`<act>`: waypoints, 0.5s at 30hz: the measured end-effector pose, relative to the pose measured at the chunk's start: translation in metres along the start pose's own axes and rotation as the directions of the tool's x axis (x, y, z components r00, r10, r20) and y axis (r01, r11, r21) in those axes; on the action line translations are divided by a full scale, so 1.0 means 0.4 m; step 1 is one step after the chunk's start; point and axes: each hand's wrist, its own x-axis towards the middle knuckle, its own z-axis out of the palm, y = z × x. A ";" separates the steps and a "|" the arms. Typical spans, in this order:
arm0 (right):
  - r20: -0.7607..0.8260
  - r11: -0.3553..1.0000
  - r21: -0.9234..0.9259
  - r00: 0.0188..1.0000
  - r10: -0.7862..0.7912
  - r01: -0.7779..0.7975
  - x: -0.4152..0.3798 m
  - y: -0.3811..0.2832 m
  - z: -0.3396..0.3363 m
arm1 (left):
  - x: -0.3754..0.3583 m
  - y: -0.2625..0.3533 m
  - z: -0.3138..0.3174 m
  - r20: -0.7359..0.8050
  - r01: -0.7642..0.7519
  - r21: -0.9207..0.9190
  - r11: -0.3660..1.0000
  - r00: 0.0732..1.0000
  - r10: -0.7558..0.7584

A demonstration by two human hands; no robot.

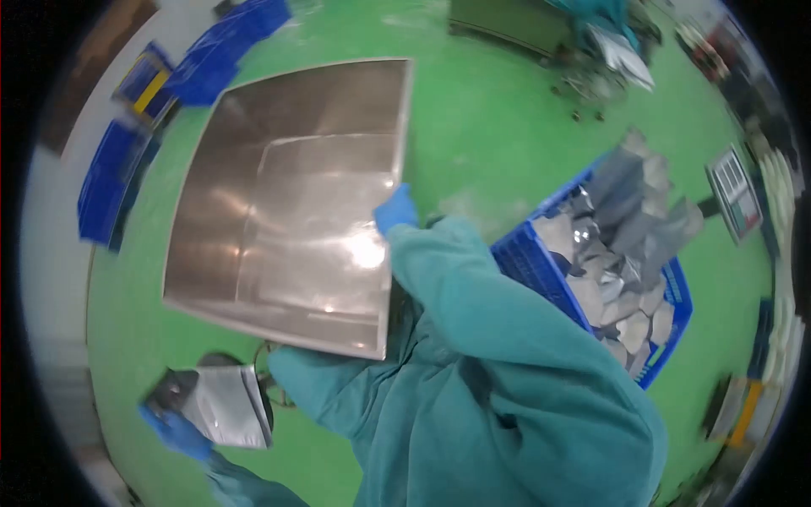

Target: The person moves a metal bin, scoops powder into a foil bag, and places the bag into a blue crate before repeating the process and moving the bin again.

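Observation:
My left hand [179, 434], in a blue glove, is closed on the edge of a flat silver foil bag [226, 407] at the lower left. The bag has a dark crumpled end beside my fingers, and a dark round surface shows behind it. My right hand [395, 209], also gloved in blue, grips the right rim of a large rectangular steel bin [291, 203]. The bin's bare, shiny inside faces me.
To my right stands a blue plastic crate [541, 270] heaped with silver foil bags [629, 245]. Past it is a scale display [733, 193]. Blue bins [110, 182] line the left wall. A wheeled stand [591, 80] and a green cabinet [511, 25] are at the back.

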 end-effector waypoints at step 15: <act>0.008 0.997 0.050 0.999 0.053 -0.054 0.230 -0.118 -0.098 | -0.308 0.077 0.263 0.424 -0.142 0.286 0.948 0.906 0.008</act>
